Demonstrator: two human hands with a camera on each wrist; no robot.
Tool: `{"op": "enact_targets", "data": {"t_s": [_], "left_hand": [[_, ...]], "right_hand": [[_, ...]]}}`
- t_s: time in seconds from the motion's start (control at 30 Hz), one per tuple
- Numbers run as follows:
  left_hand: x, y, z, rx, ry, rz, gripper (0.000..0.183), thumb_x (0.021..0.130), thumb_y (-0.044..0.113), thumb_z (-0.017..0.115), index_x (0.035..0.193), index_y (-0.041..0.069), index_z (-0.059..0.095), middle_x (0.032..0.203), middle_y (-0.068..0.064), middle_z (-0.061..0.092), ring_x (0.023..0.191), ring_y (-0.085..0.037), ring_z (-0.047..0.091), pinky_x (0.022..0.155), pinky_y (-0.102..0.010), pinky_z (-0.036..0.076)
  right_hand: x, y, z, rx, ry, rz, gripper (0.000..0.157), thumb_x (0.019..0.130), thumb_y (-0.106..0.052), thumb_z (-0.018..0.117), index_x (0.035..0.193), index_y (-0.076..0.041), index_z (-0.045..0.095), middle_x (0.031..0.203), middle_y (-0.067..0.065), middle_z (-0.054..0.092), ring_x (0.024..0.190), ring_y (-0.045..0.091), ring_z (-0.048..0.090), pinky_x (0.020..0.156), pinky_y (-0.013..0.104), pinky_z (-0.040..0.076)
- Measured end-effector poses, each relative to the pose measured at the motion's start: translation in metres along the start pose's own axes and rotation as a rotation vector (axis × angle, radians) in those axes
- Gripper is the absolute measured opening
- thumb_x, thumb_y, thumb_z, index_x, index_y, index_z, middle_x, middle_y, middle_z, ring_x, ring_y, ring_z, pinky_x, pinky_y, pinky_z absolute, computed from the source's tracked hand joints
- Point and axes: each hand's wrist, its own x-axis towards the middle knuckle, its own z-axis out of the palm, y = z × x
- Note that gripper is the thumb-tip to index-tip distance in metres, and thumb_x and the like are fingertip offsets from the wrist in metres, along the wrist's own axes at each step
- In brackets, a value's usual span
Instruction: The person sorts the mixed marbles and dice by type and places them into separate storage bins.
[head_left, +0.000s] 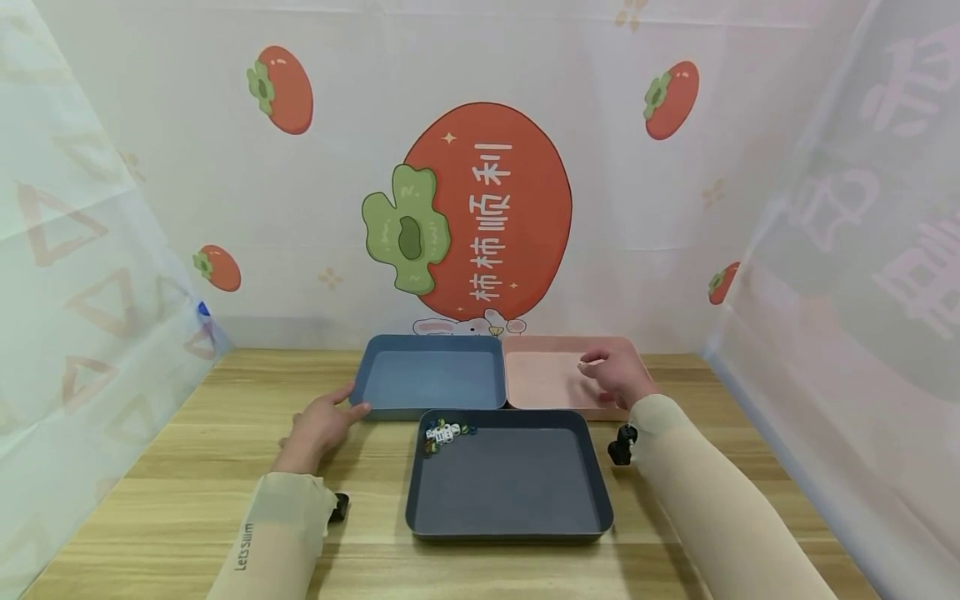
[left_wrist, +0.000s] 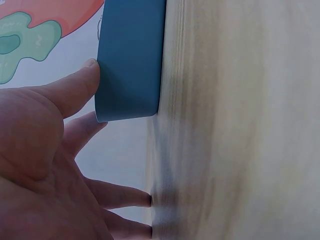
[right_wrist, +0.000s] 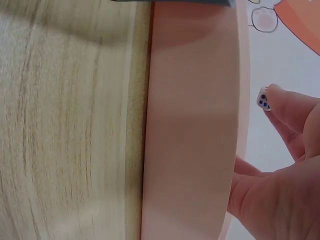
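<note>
Over the pink tray (head_left: pixel 547 379), my right hand (head_left: pixel 618 375) pinches a small white die (right_wrist: pixel 263 98) with dark pips between thumb and index fingertips. Other fingers of that hand reach behind the tray's near rim in the right wrist view. At the blue tray (head_left: pixel 431 414), my left hand (head_left: pixel 322 427) has its thumb and index finger at the near left corner, fingers spread and fairly straight. Its lower fingers touch the tabletop in the left wrist view. In front, the dark grey tray (head_left: pixel 513 483) holds a cluster of white dice (head_left: pixel 442 433) and small dark glassy pieces in its far left corner.
The blue and pink trays stand side by side at the back, with the grey one close in front of them. All rest on a wooden table (head_left: pixel 360 567). A white printed cloth (head_left: pixel 330 167) rises behind, with hanging sheets left and right.
</note>
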Motion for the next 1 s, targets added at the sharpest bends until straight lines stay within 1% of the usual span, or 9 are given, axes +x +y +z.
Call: {"op": "enact_targets", "data": {"t_s": [0.07,0.2,0.3,0.4,0.5,0.6,0.67,0.8,1.0], "left_hand": [[0.0,0.0,0.0,-0.001,-0.002,0.0,0.079,0.095,0.062,0.055,0.159,0.025,0.027,0.158,-0.027,0.021,0.132,-0.068,-0.013,0.086,-0.088,-0.011],[0.0,0.0,0.001,-0.004,-0.001,0.001,0.077,0.096,0.06,0.056,0.159,0.025,0.028,0.158,-0.027,0.022,0.133,-0.068,-0.012,0.086,-0.088,-0.011],[-0.001,0.0,0.0,-0.002,0.002,0.005,0.077,0.096,0.059,0.056,0.159,0.025,0.028,0.158,-0.027,0.023,0.133,-0.068,-0.011,0.086,-0.088,-0.011],[-0.002,0.002,0.0,0.001,0.003,0.009,0.078,0.096,0.06,0.056,0.159,0.024,0.028,0.157,-0.028,0.023,0.133,-0.069,-0.011,0.086,-0.088,-0.01],[-0.002,0.003,0.0,0.001,0.002,0.009,0.077,0.096,0.059,0.055,0.159,0.024,0.028,0.157,-0.028,0.022,0.132,-0.069,-0.011,0.086,-0.088,-0.01],[-0.002,0.003,0.0,0.002,0.004,0.005,0.076,0.097,0.057,0.056,0.159,0.023,0.028,0.157,-0.028,0.022,0.133,-0.069,-0.011,0.087,-0.088,-0.01],[-0.002,0.003,0.0,0.002,0.004,0.001,0.075,0.097,0.056,0.056,0.159,0.024,0.029,0.157,-0.028,0.022,0.133,-0.068,-0.011,0.087,-0.088,-0.01],[-0.001,0.003,0.0,0.008,0.008,0.002,0.075,0.097,0.056,0.056,0.159,0.024,0.029,0.157,-0.029,0.022,0.133,-0.068,-0.011,0.087,-0.088,-0.009],[-0.001,0.003,0.0,0.006,0.008,0.003,0.075,0.097,0.056,0.056,0.159,0.024,0.029,0.157,-0.029,0.022,0.133,-0.069,-0.011,0.087,-0.088,-0.009]], "right_hand": [[-0.001,-0.001,0.001,-0.032,0.003,0.027,0.03,0.094,-0.016,0.07,0.124,-0.009,0.069,0.133,0.01,0.055,0.046,0.017,0.035,0.051,0.037,0.053],[-0.005,-0.002,0.003,-0.093,0.007,0.06,0.03,0.092,-0.021,0.072,0.122,-0.014,0.07,0.127,0.007,0.06,0.041,0.018,0.039,0.039,0.029,0.038],[-0.007,-0.004,0.005,-0.141,0.021,0.062,0.029,0.092,-0.023,0.073,0.119,-0.016,0.072,0.125,0.006,0.061,0.042,0.02,0.044,0.039,0.029,0.04],[-0.009,-0.005,0.007,-0.226,0.047,0.047,0.025,0.092,-0.025,0.072,0.116,-0.018,0.074,0.12,0.004,0.064,0.05,0.024,0.05,0.042,0.032,0.044],[-0.01,-0.005,0.009,-0.392,0.061,0.001,0.024,0.093,-0.029,0.069,0.115,-0.021,0.074,0.114,0.0,0.069,0.076,0.027,0.058,0.054,0.035,0.049],[-0.008,-0.003,0.012,-0.504,0.051,-0.037,0.026,0.094,-0.027,0.065,0.117,-0.019,0.074,0.112,0.0,0.07,0.098,0.026,0.057,0.068,0.036,0.051],[-0.004,-0.001,0.016,-0.523,0.038,-0.064,0.027,0.094,-0.022,0.063,0.117,-0.013,0.074,0.114,0.003,0.069,0.099,0.026,0.058,0.073,0.036,0.051],[0.002,0.0,0.024,-0.519,0.008,-0.1,0.028,0.094,-0.013,0.062,0.117,-0.002,0.071,0.116,0.014,0.067,0.091,0.027,0.061,0.069,0.035,0.053],[0.0,-0.002,0.028,-0.57,0.003,-0.122,0.027,0.092,-0.011,0.064,0.116,0.001,0.07,0.116,0.017,0.066,0.092,0.029,0.061,0.071,0.037,0.053]]}}
